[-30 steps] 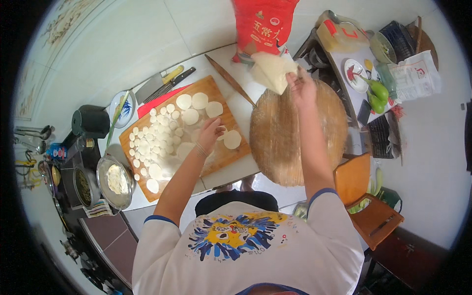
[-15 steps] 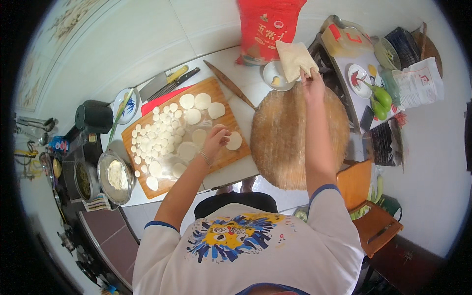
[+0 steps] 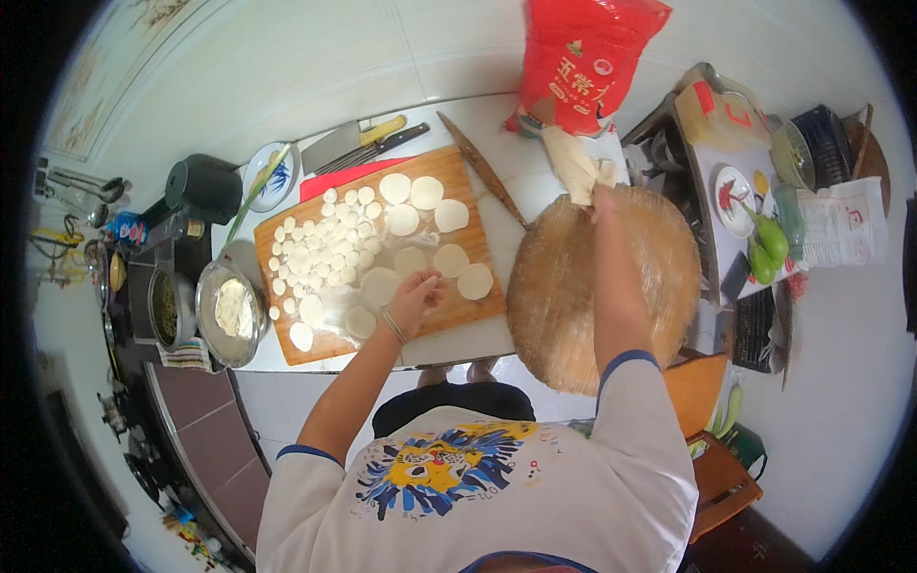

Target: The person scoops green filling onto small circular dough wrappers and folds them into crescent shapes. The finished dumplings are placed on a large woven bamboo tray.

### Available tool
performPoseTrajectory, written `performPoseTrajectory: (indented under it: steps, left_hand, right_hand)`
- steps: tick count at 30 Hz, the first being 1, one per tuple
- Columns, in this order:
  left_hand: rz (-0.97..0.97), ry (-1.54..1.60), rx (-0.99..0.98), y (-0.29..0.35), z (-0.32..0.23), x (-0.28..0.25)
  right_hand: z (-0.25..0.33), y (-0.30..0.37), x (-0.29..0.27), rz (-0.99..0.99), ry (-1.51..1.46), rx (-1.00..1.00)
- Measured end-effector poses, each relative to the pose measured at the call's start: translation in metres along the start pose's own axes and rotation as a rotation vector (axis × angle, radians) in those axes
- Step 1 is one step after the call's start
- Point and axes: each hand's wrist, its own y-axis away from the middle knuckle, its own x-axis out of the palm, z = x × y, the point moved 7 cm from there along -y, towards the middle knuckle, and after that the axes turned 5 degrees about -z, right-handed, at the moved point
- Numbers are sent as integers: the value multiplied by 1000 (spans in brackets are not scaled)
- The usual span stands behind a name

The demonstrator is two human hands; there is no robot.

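Note:
My right hand (image 3: pixel 604 201) grips the lower end of a crumpled cream cloth-like sheet (image 3: pixel 571 164) above the far edge of a round wooden board (image 3: pixel 621 296). My left hand (image 3: pixel 417 294) hovers over or rests on the near right part of a rectangular wooden cutting board (image 3: pixel 468 323). Its fingers are curled together, and what they hold, if anything, is hidden. Beside its fingertips lie flat dough rounds, including one dough round (image 3: pixel 475 282). Several small dough pieces (image 3: pixel 320 250) cluster on the board's left half.
A tapered wooden rolling pin (image 3: pixel 482 172) lies between the boards. Behind the cutting board are a cleaver (image 3: pixel 330 148) and a black-handled knife (image 3: pixel 401 138). A metal bowl (image 3: pixel 215 329) with pale contents stands left; a red sack (image 3: pixel 587 67) leans on the wall. Green vegetables (image 3: pixel 767 248) lie right.
The cream sheet has gone from spread flat to crumpled and lower, and a white bowl behind it is now hidden. My left hand has drawn back toward me, exposing a dough round.

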Motion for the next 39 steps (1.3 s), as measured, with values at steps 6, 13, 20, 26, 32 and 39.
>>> performPoseTrajectory:
  steps: [6,13,20,26,32,39]
  left_hand:
    - [-13,27,3,7,4,-15]
    - [-68,15,45,3,-7,-35]
    - [-173,24,197,-29,-60,-80]
    - [-272,230,276,-38,-138,-149]
    - [-316,280,357,-37,-190,-252]
    - [-479,186,435,-78,-210,-343]
  right_hand:
    - [-4,31,-7,-130,-3,-190]
    - [-10,74,36,110,11,-161]
    - [-3,180,165,555,185,-169]
    - [-10,294,311,782,266,-326]
    - [-27,362,419,848,217,-76]
    - [-63,371,526,897,417,-294]
